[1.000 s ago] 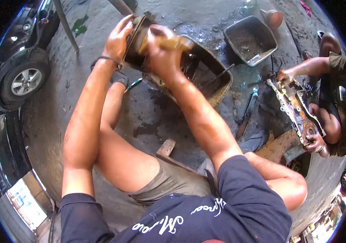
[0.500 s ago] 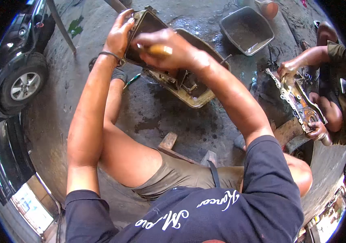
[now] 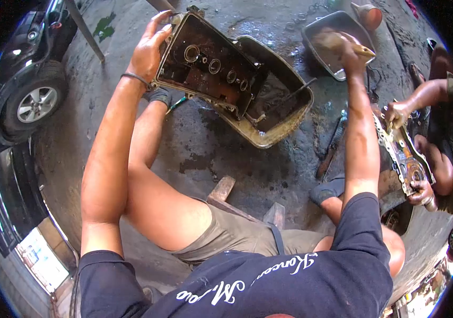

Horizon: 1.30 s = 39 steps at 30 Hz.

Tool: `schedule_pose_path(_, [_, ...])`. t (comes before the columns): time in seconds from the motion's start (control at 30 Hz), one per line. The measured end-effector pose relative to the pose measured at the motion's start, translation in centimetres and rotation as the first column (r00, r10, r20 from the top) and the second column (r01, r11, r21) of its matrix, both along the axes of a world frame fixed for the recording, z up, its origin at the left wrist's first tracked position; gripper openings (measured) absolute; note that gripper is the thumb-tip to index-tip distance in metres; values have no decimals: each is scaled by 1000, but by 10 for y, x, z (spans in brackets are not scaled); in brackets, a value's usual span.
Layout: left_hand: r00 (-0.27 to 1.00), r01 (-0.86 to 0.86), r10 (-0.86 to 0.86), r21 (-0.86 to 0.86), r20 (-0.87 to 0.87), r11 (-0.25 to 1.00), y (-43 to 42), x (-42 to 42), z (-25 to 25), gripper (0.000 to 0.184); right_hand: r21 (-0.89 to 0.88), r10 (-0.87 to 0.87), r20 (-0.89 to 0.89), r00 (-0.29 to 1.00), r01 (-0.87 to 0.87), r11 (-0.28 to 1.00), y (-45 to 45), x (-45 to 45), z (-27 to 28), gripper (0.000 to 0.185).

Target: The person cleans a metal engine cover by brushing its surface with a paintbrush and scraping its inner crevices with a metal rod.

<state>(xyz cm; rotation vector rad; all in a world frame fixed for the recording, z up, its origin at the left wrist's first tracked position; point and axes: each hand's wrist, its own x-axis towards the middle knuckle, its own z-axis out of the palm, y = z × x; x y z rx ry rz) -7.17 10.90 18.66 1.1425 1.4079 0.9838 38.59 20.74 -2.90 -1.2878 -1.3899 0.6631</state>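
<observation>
With my left hand (image 3: 151,53) I grip the left end of a dark, oily engine cover (image 3: 200,79) that has several round holes inside. It is tilted, and its right end rests in a rectangular basin (image 3: 261,139) with grimy edges. My right hand (image 3: 352,57) is closed around a brush with a yellowish handle (image 3: 363,51), over a second dark basin (image 3: 319,26) at the upper right. The brush's bristle end is blurred over that basin.
At the right, a co-worker's hands (image 3: 397,114) hold a metal engine part (image 3: 402,153). A black car's wheel (image 3: 36,104) stands at the left. Also on the floor are an orange-rimmed funnel (image 3: 370,18), wood pieces (image 3: 222,190) and a green-handled tool (image 3: 177,104).
My right hand has moved right with the brush, from inside the engine cover to over the second basin. The cover's inside now shows fully. My left hand keeps its hold.
</observation>
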Motion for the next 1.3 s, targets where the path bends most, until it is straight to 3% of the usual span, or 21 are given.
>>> schedule_pose_path(0.07, [999, 17, -16, 25, -40, 1000, 3, -5, -2, 45, -170, -313, 179, 933, 343, 924, 19, 27, -14, 36])
schedule_pose_path(0.13, [997, 37, -33, 55, -77, 998, 7, -8, -3, 45, -175, -390, 562, 729, 566, 806, 32, 44, -22, 47])
schedule_pose_path(0.2, [997, 25, -25, 10, -72, 1000, 7, -7, 1, 45, -345, -133, 736, 663, 537, 770, 42, 59, -36, 51])
schedule_pose_path(0.37, [992, 61, -55, 53, -112, 997, 11, -8, 2, 45, -344, 72, 881, 468, 530, 775, 74, 65, -73, 44])
schedule_pose_path(0.4, [994, 44, -41, 33, -104, 998, 10, -7, 3, 45, -349, 76, 880, 469, 529, 774, 74, 67, -75, 44])
schedule_pose_path(0.47, [995, 29, -28, 16, -92, 999, 11, -9, 2, 45, -324, 172, 836, 522, 216, 921, 76, 76, -74, 45])
schedule_pose_path(0.5, [987, 78, -69, 56, -148, 995, 14, -13, -1, 45, -411, 118, 681, 723, 244, 878, 82, 89, -84, 44])
schedule_pose_path(0.53, [973, 126, -106, 89, -205, 988, 12, -13, -1, 46, -434, 84, 606, 791, 240, 868, 83, 93, -78, 42])
schedule_pose_path(0.6, [990, 82, -75, 53, -117, 995, 8, -10, -2, 46, -304, -116, 373, 921, 239, 922, 71, 95, -74, 38])
schedule_pose_path(0.63, [998, 45, -45, 14, -38, 999, 8, -8, 0, 45, -265, -124, 136, 983, 157, 952, 49, 62, -35, 31])
schedule_pose_path(0.67, [999, 44, -43, 20, -33, 999, 9, -10, -1, 45, -81, -73, 137, 988, 85, 993, 20, 25, 14, 30])
schedule_pose_path(0.73, [984, 76, -67, 46, -166, 996, 10, -13, -5, 44, -30, 14, -138, 990, -18, 999, -20, -43, 63, 29])
schedule_pose_path(0.77, [986, 72, -65, 41, -156, 997, 8, -11, -3, 44, 124, 180, -222, 958, -156, 980, -37, -76, 77, 32])
schedule_pose_path(0.83, [983, 91, -77, 72, -168, 993, 9, -14, -9, 45, 110, 418, -182, 890, -404, 908, -67, -146, 124, 29])
schedule_pose_path(0.87, [979, 101, -83, 92, -186, 991, 11, -17, -12, 47, 215, 509, 2, 861, -498, 840, -75, -176, 143, 31])
schedule_pose_path(0.93, [947, 174, -126, 143, -296, 974, 15, -22, -17, 46, 468, 541, 213, 813, -571, 674, -66, -233, 135, 34])
schedule_pose_path(1.07, [875, 294, -137, 285, -464, 913, 15, -38, -31, 42, 427, 457, 381, 803, -592, 684, -60, -239, 92, 36])
schedule_pose_path(1.1, [975, 167, -139, 165, -172, 972, 13, -32, -28, 40, 393, 451, 411, 793, -600, 697, -66, -229, 66, 36])
schedule_pose_path(1.13, [977, 166, -137, 181, -164, 969, 17, -32, -28, 40, 353, 450, 439, 778, -610, 709, -74, -220, 52, 37])
schedule_pose_path(1.23, [986, 164, -160, 93, -50, 982, 18, -31, -35, 39, 413, 367, 165, 916, -402, 817, -86, -247, 86, 31])
schedule_pose_path(1.3, [969, 182, -142, 200, -200, 963, 17, -31, -40, 38, 486, 362, -8, 932, -313, 816, -84, -269, 137, 27])
